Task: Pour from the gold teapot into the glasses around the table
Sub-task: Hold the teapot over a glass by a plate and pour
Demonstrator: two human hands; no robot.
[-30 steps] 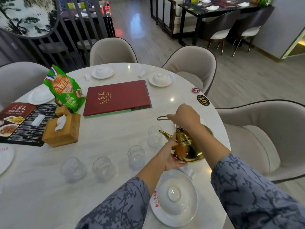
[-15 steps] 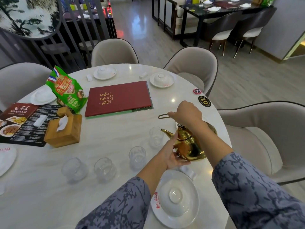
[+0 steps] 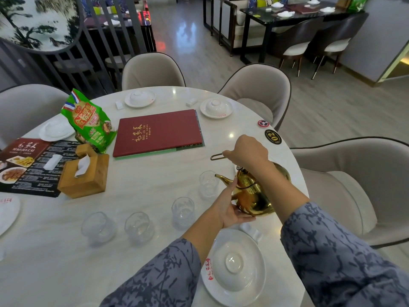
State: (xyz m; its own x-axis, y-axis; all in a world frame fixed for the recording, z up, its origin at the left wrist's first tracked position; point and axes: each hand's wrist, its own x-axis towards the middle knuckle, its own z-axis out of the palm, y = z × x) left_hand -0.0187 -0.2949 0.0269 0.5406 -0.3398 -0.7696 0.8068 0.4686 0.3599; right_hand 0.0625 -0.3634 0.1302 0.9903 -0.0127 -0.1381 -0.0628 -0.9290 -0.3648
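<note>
The gold teapot (image 3: 254,191) hangs tilted over the white round table (image 3: 155,178), its spout pointing left at the rim of the nearest clear glass (image 3: 208,185). My right hand (image 3: 245,151) grips the thin wire handle from above. My left hand (image 3: 230,207) cups the pot's lower left side and base. More clear glasses stand in a curved row to the left: one (image 3: 183,210), another (image 3: 139,227) and a third (image 3: 98,227). I cannot tell whether liquid is flowing.
A red menu (image 3: 158,132), a green snack bag (image 3: 88,120), a wooden tissue box (image 3: 85,173) and a dark menu sheet (image 3: 28,165) lie on the far and left side. A white plate with an upturned bowl (image 3: 234,268) sits just below my hands. Beige chairs (image 3: 354,185) ring the table.
The teapot has risen slightly and its spout has come closer to the rim of the nearest glass. Both hands kept their hold.
</note>
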